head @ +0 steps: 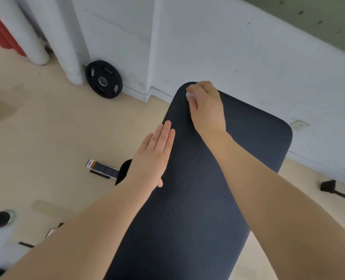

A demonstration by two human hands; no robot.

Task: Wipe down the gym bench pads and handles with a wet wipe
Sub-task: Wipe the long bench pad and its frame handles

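Bench pad, dark and long, runs from the bottom of the view up toward the white wall; small droplets dot its middle; the right hand presses a crumpled white wipe against the far end, fingers curled round it; the left hand lies flat on the pad's left edge, fingers straight and together; a black weight plate leans against the wall on the beige floor.

My right hand grips a white wet wipe against the far end of the dark bench pad. My left hand rests flat, fingers straight, on the pad's left edge. Weight plate leans against the wall.
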